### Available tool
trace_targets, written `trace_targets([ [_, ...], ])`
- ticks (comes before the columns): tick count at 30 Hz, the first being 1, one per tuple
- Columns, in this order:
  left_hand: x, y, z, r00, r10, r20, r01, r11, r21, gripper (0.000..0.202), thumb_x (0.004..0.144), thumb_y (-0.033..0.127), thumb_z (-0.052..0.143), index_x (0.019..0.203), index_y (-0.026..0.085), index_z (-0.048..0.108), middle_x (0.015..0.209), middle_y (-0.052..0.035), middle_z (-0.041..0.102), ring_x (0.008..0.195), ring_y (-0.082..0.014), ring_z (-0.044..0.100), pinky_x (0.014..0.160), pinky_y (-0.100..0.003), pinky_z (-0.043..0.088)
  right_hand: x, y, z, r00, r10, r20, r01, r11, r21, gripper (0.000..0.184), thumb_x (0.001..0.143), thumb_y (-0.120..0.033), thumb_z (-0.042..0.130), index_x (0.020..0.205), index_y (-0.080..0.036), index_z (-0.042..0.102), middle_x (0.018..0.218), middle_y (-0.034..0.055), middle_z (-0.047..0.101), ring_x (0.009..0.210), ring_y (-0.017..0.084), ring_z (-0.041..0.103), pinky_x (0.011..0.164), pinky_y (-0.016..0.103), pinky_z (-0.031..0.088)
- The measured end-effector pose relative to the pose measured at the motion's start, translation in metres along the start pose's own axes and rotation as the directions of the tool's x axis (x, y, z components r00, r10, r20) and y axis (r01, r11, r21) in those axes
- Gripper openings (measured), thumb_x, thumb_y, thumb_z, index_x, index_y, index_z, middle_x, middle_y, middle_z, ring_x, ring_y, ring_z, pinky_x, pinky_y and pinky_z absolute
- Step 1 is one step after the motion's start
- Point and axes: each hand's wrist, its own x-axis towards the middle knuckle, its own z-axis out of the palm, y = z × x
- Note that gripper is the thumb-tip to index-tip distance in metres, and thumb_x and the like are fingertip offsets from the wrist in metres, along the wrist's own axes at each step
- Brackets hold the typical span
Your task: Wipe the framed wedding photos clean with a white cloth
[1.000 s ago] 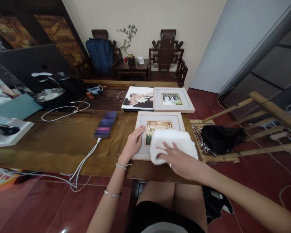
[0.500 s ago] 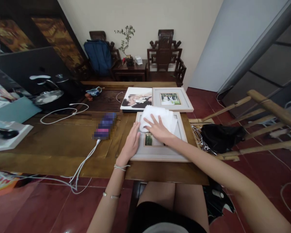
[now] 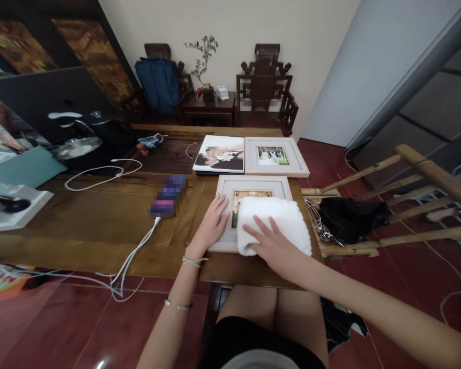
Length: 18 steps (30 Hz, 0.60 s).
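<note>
A white-framed photo (image 3: 253,185) lies flat near the front edge of the wooden table (image 3: 92,220). My left hand (image 3: 212,223) rests flat on the frame's left border, fingers stretched out. My right hand (image 3: 272,245) presses flat, fingers spread, on a folded white towel (image 3: 280,219) that covers the frame's lower right part. Only the top strip of the picture shows above the towel.
Behind the frame lie a second framed photo (image 3: 275,156) and a photo book (image 3: 219,155). A white cable (image 3: 132,256) runs to a blurred device (image 3: 168,196). A black bag (image 3: 348,218) sits on bamboo poles at right. Pots, papers and carved chairs stand at left and back.
My right hand swept the towel from the frame's near right corner up to its top, then back down to the near right. My left hand stayed on the frame's left border.
</note>
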Motion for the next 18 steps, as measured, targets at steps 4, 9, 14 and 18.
trace_targets([
  [4, 0.001, -0.003, 0.004, 0.999, 0.032, -0.004, -0.032, 0.998, 0.051, 0.043, 0.095, 0.031, 0.038, 0.132, 0.014, 0.049, 0.144, -0.0145, 0.044, 0.142, -0.0254, 0.025, 0.115, -0.051, 0.025, -0.025, 0.012, -0.007, 0.992, 0.112, 0.064, -0.111, 0.994, -0.016, 0.032, 0.085, -0.004, 0.049, 0.107, -0.017, 0.068, 0.145, 0.0116, 0.041, 0.136, 0.043, 0.024, 0.102, 0.070, 0.026],
  [9, 0.002, -0.007, 0.005, 1.000, -0.001, 0.003, 0.001, 0.999, 0.036, 0.044, 0.096, 0.032, 0.034, 0.133, 0.012, 0.048, 0.144, -0.0139, 0.044, 0.142, -0.0242, 0.024, 0.116, -0.050, 0.022, -0.007, 0.010, -0.007, 0.999, 0.022, 0.049, -0.023, 1.000, 0.018, 0.033, 0.087, -0.005, 0.047, 0.110, -0.018, 0.068, 0.146, 0.0125, 0.041, 0.137, 0.040, 0.024, 0.103, 0.069, 0.026],
  [14, 0.003, -0.008, 0.005, 1.000, -0.023, 0.021, 0.022, 0.999, 0.038, 0.045, 0.097, 0.033, 0.030, 0.136, 0.016, 0.045, 0.145, -0.0112, 0.043, 0.143, -0.0229, 0.022, 0.116, -0.050, 0.022, 0.033, -0.008, -0.006, 0.995, -0.089, -0.047, 0.090, 0.996, 0.010, 0.031, 0.092, -0.011, 0.041, 0.107, -0.017, 0.067, 0.143, 0.0117, 0.044, 0.137, 0.035, 0.028, 0.106, 0.062, 0.028],
  [18, 0.002, -0.005, 0.005, 1.000, 0.011, 0.019, -0.013, 0.996, 0.087, 0.046, 0.097, 0.031, 0.030, 0.137, 0.013, 0.042, 0.145, -0.0134, 0.043, 0.143, -0.0233, 0.021, 0.116, -0.049, 0.024, 0.025, -0.008, -0.001, 0.996, -0.047, -0.082, 0.044, 0.999, -0.027, 0.026, 0.091, -0.013, 0.046, 0.102, -0.017, 0.069, 0.142, 0.0100, 0.046, 0.136, 0.036, 0.030, 0.107, 0.060, 0.029],
])
